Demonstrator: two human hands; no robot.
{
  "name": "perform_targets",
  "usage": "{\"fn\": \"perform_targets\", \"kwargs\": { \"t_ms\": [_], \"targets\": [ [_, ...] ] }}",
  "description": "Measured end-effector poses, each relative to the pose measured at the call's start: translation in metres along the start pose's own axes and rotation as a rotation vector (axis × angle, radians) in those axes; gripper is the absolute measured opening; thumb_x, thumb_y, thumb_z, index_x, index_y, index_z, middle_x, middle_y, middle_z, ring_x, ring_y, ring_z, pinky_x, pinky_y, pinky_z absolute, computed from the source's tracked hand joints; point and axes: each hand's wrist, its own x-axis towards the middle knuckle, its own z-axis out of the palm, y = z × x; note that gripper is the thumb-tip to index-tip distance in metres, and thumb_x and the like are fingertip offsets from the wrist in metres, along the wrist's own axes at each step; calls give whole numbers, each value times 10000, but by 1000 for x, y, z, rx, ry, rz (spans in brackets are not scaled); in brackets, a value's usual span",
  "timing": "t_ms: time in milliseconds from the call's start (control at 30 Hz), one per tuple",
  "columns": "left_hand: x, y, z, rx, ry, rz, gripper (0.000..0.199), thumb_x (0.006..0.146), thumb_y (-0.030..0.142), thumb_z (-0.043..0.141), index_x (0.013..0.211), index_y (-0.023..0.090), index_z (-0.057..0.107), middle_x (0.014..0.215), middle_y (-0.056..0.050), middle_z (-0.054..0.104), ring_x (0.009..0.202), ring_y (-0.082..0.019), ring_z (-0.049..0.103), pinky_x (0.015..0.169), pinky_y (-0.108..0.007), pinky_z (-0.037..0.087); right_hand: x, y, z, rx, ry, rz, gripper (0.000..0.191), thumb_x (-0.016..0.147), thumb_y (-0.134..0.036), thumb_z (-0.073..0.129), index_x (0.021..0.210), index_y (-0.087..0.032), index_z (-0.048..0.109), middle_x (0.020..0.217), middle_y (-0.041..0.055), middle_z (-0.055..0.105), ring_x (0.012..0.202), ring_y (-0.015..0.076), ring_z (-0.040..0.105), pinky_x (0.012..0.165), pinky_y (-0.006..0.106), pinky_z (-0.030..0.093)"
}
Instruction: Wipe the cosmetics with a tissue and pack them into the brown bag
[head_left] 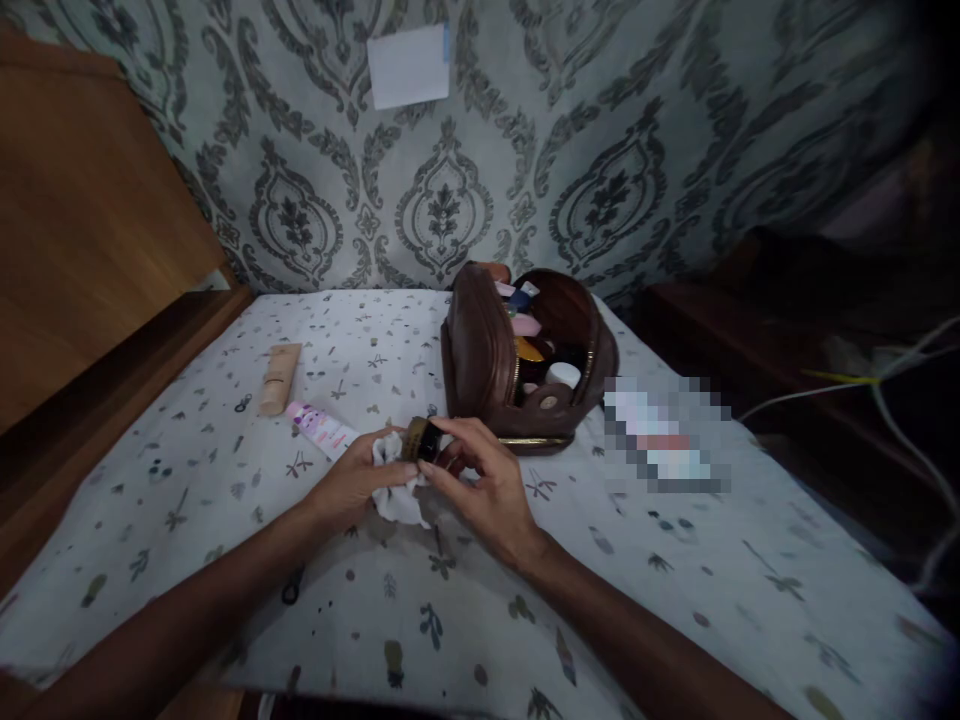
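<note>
grasping small jar (pixel 421 441) and white cloth (pixel 401 505) in both hands (pixel 349 483) (pixel 489 490), near brown bag (pixel 480 350), within edges of patterned sheet (pixel 480 620)

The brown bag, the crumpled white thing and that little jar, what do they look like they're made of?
Brown bag: leather or imitation, going by its smooth, soft sheen; I can't tell which.
White cloth: probably thin fabric or tissue, matte, with loose, soft folds.
Small jar: glass or hard plastic, judging by its glossy dark part; the gold-toned part may be metallic or just coloured.
</note>
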Motion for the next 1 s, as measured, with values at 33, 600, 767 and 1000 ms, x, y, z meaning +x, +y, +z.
{"fn": "perform_targets", "kwargs": {
  "t_ms": [33,600,767,1000],
  "targets": [
    [-1,1,1,-19,5,-25,465,599,330,903,975,139,707,738,0,679,633,-124,599,608,-226,477,0,-2,-1,-22,3,-36,342,858,-196,697,1193,-251,664,1023,44,655,729,133,624,645,263,551],
    [-2,-4,-1,95,11,-229,499,488,477,951,734,137,684,566,3,641,495,-100,562,486,-178,429,63,-32,-110,-351,367,26,314,753,-298,733,1041,-209,645,900,12,682,710,152,599,635,293,504],
    [1,-5,-3,144,8,-223,486,526,491,929,753,141,681,575,6,624,512,-106,554,499,-189,433,70,-32,-117,-537,176,12,289,780,-293,726,1057,-208,715,887,29,699,770,190,630,681,306,491],
    [0,-5,-3,165,61,-257,550,495,503,938,837,156,682,620,8,641,551,-117,567,533,-203,453,79,-35,-120,-703,-11,37,286,818,-297,715,1083,-197,750,993,68,720,817,218,664,700,314,484]
  ]
}}
